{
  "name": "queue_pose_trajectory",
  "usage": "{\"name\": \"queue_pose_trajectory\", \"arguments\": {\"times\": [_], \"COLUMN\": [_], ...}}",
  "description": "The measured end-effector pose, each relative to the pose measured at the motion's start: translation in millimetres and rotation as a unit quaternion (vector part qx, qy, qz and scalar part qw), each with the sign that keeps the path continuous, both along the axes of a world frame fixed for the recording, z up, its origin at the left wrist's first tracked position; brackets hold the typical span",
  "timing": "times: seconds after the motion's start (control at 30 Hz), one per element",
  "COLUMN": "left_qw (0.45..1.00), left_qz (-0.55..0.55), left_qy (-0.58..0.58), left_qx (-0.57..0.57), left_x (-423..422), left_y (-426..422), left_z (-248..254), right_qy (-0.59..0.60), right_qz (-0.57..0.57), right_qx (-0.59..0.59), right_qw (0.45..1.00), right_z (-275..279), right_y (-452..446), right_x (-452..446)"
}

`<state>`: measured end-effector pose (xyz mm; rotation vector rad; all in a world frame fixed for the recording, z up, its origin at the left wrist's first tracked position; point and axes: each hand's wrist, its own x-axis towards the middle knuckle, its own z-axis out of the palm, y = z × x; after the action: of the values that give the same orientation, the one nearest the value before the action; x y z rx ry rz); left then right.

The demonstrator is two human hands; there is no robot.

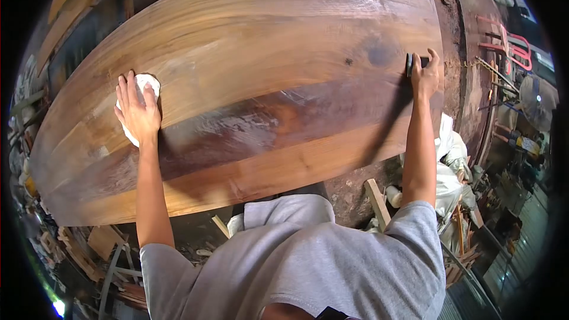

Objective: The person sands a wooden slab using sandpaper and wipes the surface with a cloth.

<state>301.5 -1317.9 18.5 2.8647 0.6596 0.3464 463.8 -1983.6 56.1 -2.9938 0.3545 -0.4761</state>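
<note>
A long, curved wooden slab (249, 41) with light and dark bands of grain spans the view in front of me. On its left part my left hand (137, 109) lies flat, fingers stretched out, over a white cloth (148, 83) pressed against the wood. The cloth shows around the palm and fingers. Near the slab's right end my right hand (427, 75) is closed around a small black block (409, 65) touching the surface; its exact kind is unclear. Whitish smears and glossy patches show on the dark band.
White plastic sheeting (448, 172) is heaped at the slab's lower right, beside a wood offcut (377, 204). Farther right stand a red chair (512, 47) and a round fan (538, 104). Scrap wood (106, 241) lies at lower left. A person (524, 142) is at far right.
</note>
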Motion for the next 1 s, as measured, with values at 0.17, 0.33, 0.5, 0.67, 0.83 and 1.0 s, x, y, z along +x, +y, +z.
{"name": "queue_pose_trajectory", "arguments": {"times": [0.17, 0.33, 0.5, 0.67, 0.83, 1.0], "left_qw": [1.000, 1.000, 1.000, 0.999, 0.999, 0.998], "left_qz": [-0.001, -0.002, 0.005, -0.025, -0.030, -0.037], "left_qy": [-0.005, -0.006, -0.001, 0.043, 0.040, 0.036], "left_qx": [-0.004, 0.005, 0.014, 0.019, 0.018, 0.022], "left_x": [4, 4, 4, 3, 11, 16], "left_y": [0, 0, -1, 8, 7, 6], "left_z": [1, 3, 5, 11, 14, 16], "right_qy": [0.006, 0.187, 0.107, 0.075, 0.148, 0.155], "right_qz": [0.041, 0.044, 0.358, 0.512, 0.207, 0.070], "right_qx": [0.051, -0.329, 0.056, -0.040, -0.305, -0.204], "right_qw": [0.998, 0.925, 0.926, 0.855, 0.918, 0.964], "right_z": [-36, -68, -25, -30, -38, -60], "right_y": [-19, 36, 347, 361, 71, 45], "right_x": [23, 11, -59, -7, 191, 267]}}
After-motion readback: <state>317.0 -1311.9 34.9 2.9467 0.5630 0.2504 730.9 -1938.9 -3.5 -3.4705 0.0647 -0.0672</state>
